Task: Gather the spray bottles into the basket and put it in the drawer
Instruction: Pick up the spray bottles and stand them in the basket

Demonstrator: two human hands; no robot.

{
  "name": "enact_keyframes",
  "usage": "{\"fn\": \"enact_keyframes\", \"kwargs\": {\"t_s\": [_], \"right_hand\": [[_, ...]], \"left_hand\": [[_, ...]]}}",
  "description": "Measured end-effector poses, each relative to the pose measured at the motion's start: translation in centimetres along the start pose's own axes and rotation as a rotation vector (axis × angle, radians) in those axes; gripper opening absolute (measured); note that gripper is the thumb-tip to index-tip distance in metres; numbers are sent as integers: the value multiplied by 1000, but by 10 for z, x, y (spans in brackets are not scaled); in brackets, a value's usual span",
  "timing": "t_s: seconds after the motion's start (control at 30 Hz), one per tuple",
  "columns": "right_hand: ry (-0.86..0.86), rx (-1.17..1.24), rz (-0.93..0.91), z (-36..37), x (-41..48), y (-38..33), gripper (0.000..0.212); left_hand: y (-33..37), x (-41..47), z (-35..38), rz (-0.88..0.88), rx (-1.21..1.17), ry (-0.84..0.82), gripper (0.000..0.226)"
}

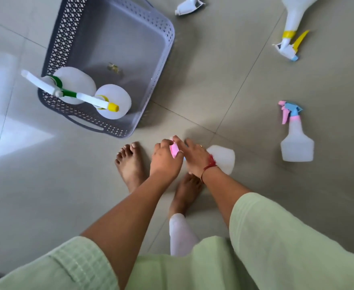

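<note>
A grey perforated basket (157, 65) stands on the tiled floor at upper left. Two white spray bottles stand in its near corner, one with a green collar (75, 80), one with a yellow nozzle (117, 107). Just beyond my bare feet, my left hand (165, 158) and my right hand (195, 158) both grip a white bottle with a pink trigger head (222, 156). My left hand is on the pink head, my right on the neck. Another pink-and-blue bottle (296, 141) lies on the floor at right. A yellow-trigger bottle (293, 24) lies at upper right.
A white spray head (187, 7) shows at the top edge, its bottle cut off. My bare feet (130, 164) stand on the floor below the basket. Bright light falls on the tiles at left. A small scrap lies on the basket's bottom.
</note>
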State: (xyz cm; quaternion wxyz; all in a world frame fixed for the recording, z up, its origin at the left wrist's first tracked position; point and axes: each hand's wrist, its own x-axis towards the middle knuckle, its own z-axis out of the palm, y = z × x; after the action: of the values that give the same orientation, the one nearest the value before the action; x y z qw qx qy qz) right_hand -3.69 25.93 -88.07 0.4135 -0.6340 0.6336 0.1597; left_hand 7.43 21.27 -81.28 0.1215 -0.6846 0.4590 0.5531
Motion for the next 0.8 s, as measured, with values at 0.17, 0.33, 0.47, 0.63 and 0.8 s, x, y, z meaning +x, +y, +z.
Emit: {"fn": "enact_keyframes", "kwargs": {"t_s": [0.17,0.33,0.47,0.63,0.8], "right_hand": [[103,21,-174,-94,2,-19,69],[289,148,-341,-185,3,-50,68],[411,297,-359,-228,17,-81,68],[727,348,-318,-255,38,-97,80],[874,189,-386,-265,40,-110,69]], "left_hand": [[36,-18,-27,-10,-240,123,46],[79,-32,-78,154,-466,340,46],[102,-30,-121,238,-436,432,15],[115,-25,-158,450,-288,514,23],[117,-13,-190,540,-95,530,31]]}}
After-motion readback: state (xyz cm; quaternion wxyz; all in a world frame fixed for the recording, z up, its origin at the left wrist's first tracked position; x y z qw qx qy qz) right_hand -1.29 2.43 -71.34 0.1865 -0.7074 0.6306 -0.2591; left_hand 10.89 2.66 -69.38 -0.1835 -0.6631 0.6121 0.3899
